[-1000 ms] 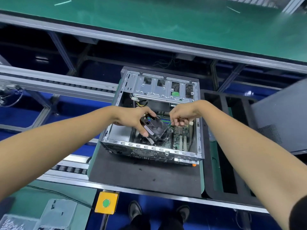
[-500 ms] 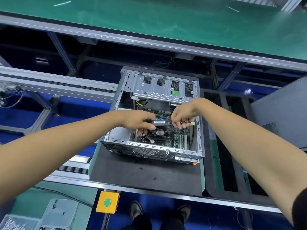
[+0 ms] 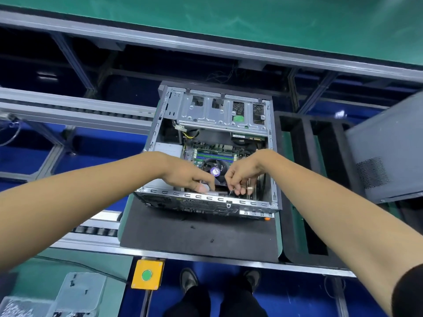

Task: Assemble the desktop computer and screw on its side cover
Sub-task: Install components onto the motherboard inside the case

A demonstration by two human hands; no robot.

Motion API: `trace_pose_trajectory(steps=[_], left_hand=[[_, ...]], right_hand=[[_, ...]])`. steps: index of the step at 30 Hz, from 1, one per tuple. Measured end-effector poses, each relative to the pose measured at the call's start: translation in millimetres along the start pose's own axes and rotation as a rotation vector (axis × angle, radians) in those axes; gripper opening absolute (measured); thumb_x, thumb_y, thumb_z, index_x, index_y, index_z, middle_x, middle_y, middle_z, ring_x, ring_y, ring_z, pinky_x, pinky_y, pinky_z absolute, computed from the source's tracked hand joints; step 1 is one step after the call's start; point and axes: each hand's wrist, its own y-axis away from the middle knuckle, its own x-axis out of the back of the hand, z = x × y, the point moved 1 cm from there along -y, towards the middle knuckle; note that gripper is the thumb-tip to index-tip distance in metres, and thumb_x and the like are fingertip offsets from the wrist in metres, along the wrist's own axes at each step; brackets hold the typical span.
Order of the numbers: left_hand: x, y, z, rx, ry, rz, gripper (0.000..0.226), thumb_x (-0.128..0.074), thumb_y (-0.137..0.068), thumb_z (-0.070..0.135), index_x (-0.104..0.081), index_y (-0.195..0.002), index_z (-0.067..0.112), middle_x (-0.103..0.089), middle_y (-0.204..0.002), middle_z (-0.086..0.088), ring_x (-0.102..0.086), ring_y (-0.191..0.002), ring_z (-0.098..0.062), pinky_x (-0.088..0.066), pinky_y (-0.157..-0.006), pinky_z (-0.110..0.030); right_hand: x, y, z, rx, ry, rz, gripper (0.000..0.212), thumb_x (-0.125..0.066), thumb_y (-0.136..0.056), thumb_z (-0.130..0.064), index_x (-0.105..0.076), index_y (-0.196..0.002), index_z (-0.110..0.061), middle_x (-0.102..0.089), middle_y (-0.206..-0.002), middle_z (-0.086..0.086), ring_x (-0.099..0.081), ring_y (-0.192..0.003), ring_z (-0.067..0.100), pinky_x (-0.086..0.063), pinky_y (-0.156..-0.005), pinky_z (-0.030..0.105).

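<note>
An open desktop case (image 3: 160,133) lies on its side on a black foam mat (image 3: 196,236). Its green motherboard (image 3: 215,152) shows, with a black CPU cooler fan (image 3: 216,169) seated on it, purple label up. My left hand (image 3: 190,177) reaches into the case at the fan's left side, fingers curled down beside the near case rail; what it holds is hidden. My right hand (image 3: 240,177) is at the fan's right side, fingers curled and pinching a thin wire or small connector near the rail. The dark side cover (image 3: 386,152) leans at the right.
A black slotted foam tray (image 3: 304,179) stands right of the mat. Small screws (image 3: 211,240) lie on the mat's near part. A yellow box with a green button (image 3: 147,274) sits at the conveyor's front edge. A grey parts bin (image 3: 77,294) is at lower left.
The cooler fan went from tilted in my left hand to seated flat on the motherboard. Both hands moved down toward the near case rail, and my view shifted closer.
</note>
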Motion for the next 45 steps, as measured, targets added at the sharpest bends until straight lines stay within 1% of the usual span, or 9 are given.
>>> trace_pose_trajectory(steps=[3,8,11,19,24,27,31,39,45], left_hand=[[-1,-10,5,-0.001,-0.009,-0.059,0.014,-0.044,-0.107,0.041,-0.052,-0.118,0.036,-0.062,-0.114,-0.006,-0.06,-0.104,-0.03,-0.049,-0.094,-0.044],[14,-11,4,-0.051,-0.103,-0.072,0.009,-0.054,-0.104,0.028,-0.054,-0.113,0.028,-0.059,-0.097,-0.007,-0.046,-0.08,-0.017,-0.038,-0.069,-0.033],[19,-11,3,-0.003,-0.187,-0.164,0.014,-0.055,-0.103,0.026,-0.051,-0.117,0.028,-0.053,-0.092,-0.005,-0.043,-0.081,-0.019,-0.035,-0.069,-0.035],[15,-40,7,0.006,0.162,-0.224,0.033,-0.039,-0.109,0.035,-0.044,-0.084,0.015,-0.042,-0.091,-0.005,-0.04,-0.086,-0.015,-0.041,-0.085,-0.034],[19,-41,-2,0.034,0.543,-0.255,0.024,-0.066,-0.098,0.02,-0.052,-0.112,0.005,-0.053,-0.091,-0.008,-0.053,-0.082,-0.018,-0.052,-0.079,-0.035],[26,-46,-8,0.062,0.486,-0.329,0.027,-0.065,-0.098,0.023,-0.053,-0.119,0.01,-0.061,-0.095,-0.008,-0.057,-0.087,-0.018,-0.052,-0.083,-0.033],[35,-60,-9,0.119,0.522,-0.201,0.017,-0.056,-0.103,0.03,-0.051,-0.101,0.013,-0.062,-0.092,-0.009,-0.058,-0.084,-0.019,-0.053,-0.075,-0.035],[19,-56,-12,0.101,0.545,-0.274,0.026,-0.066,-0.098,0.022,-0.058,-0.117,0.006,-0.059,-0.105,-0.012,-0.061,-0.091,-0.017,-0.059,-0.088,-0.045],[6,-71,3,0.002,0.524,0.005,0.02,-0.066,-0.098,0.031,-0.059,-0.104,0.013,-0.072,-0.088,-0.01,-0.069,-0.063,-0.016,-0.058,-0.064,-0.034]], right_hand=[[-2,0,0,0.019,-0.013,-0.022,0.018,-0.053,-0.093,0.004,-0.067,-0.09,-0.007,-0.072,-0.079,0.008,-0.067,-0.075,0.02,-0.062,-0.071,0.038],[-5,-3,0,0.036,0.006,-0.083,0.019,-0.053,-0.093,0.007,-0.066,-0.094,-0.007,-0.073,-0.076,0.004,-0.071,-0.075,0.016,-0.061,-0.061,0.03],[0,-4,-4,0.045,0.03,-0.133,0.019,-0.052,-0.094,0.009,-0.064,-0.1,-0.004,-0.074,-0.081,0.007,-0.072,-0.078,0.019,-0.064,-0.067,0.033],[15,-14,-9,0.084,0.044,-0.263,0.019,-0.052,-0.097,0.008,-0.064,-0.108,-0.001,-0.077,-0.091,0.014,-0.075,-0.087,0.025,-0.065,-0.075,0.042],[17,-21,-2,0.145,0.035,-0.303,0.023,-0.052,-0.097,0.008,-0.068,-0.108,-0.003,-0.077,-0.094,0.016,-0.076,-0.087,0.025,-0.064,-0.071,0.036],[18,-24,-1,0.17,-0.006,-0.307,0.025,-0.052,-0.095,0.01,-0.068,-0.11,-0.003,-0.077,-0.094,0.015,-0.077,-0.088,0.027,-0.064,-0.072,0.035],[18,-26,0,0.185,-0.027,-0.331,0.025,-0.05,-0.095,0.009,-0.064,-0.113,-0.001,-0.076,-0.101,0.02,-0.076,-0.093,0.03,-0.063,-0.072,0.034],[22,-29,7,0.204,-0.044,-0.354,0.023,-0.049,-0.098,0.008,-0.066,-0.11,-0.002,-0.076,-0.099,0.019,-0.077,-0.091,0.029,-0.062,-0.071,0.033],[20,-28,5,0.183,-0.066,-0.35,0.032,-0.046,-0.095,0.011,-0.068,-0.111,-0.005,-0.076,-0.098,0.02,-0.076,-0.093,0.032,-0.063,-0.071,0.033]])
